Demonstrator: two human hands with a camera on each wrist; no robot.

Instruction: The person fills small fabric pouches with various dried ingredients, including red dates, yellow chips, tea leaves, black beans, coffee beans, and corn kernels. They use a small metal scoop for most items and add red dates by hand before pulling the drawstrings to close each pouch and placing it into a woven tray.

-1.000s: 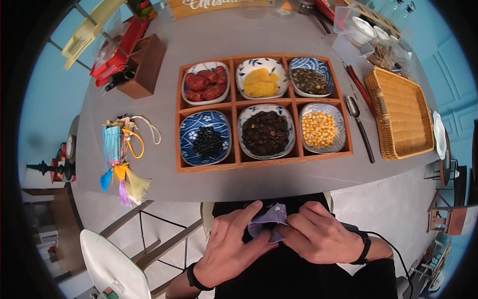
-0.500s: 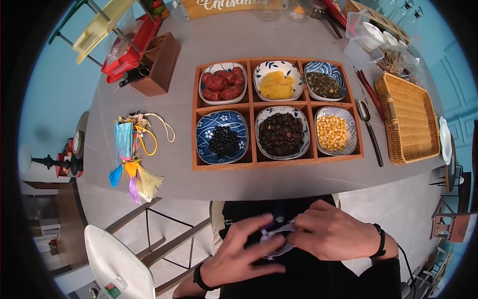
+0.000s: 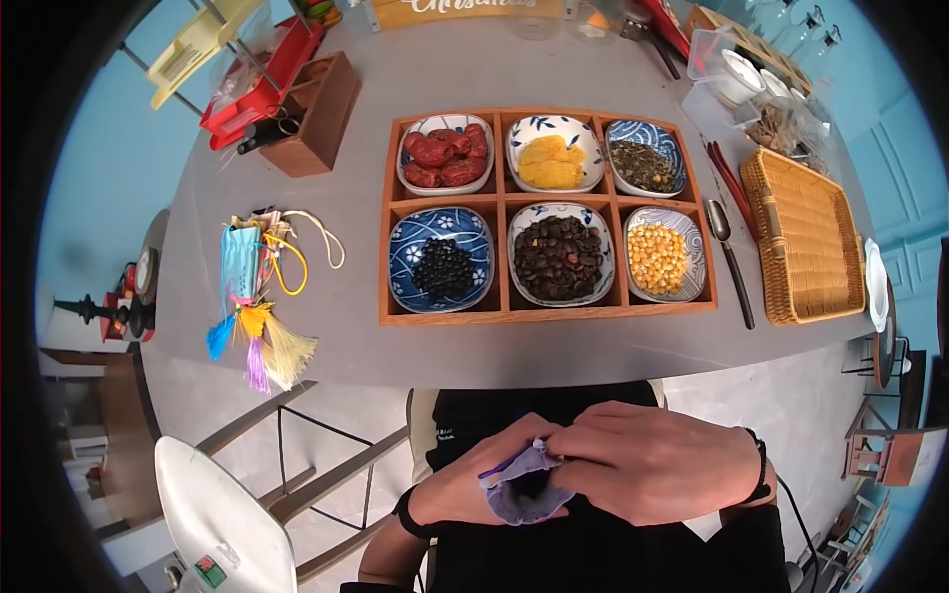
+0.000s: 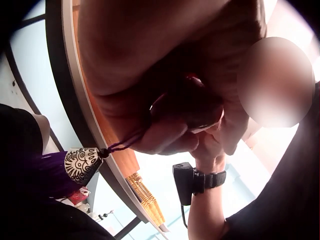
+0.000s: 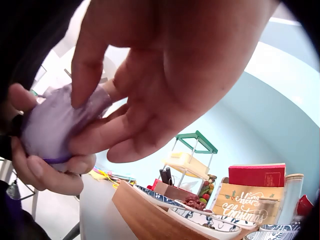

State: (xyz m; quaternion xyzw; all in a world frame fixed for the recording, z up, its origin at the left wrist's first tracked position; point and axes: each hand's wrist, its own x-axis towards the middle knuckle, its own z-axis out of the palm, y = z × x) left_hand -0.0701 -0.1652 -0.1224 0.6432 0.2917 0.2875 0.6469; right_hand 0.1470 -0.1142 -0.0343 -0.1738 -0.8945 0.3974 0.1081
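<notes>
A small light-purple fabric pouch (image 3: 539,502) is held over the lap, in front of the table edge, its dark mouth facing up. My left hand (image 3: 460,484) grips it from the left, fingers curled round its body in the right wrist view. My right hand (image 3: 662,465) pinches the pouch's rim from the right between thumb and fingers. In the left wrist view a dark purple tassel (image 4: 42,172) with a patterned metal cap (image 4: 81,166) hangs on a purple cord below the left hand. The pouch's inside is in shadow.
Ahead stands a wooden divided tray (image 3: 450,318) with bowls of red dates, yellow pieces, dried leaves, black beans, dark dried pieces and corn kernels. Left lie tasselled sachets (image 3: 240,262); right are a spoon (image 3: 730,262) and a wicker basket (image 3: 811,237).
The left hand's fingers, spread at the pouch before, have closed round it. The pouch's mouth has widened and turned toward the head camera. The right hand still holds the rim.
</notes>
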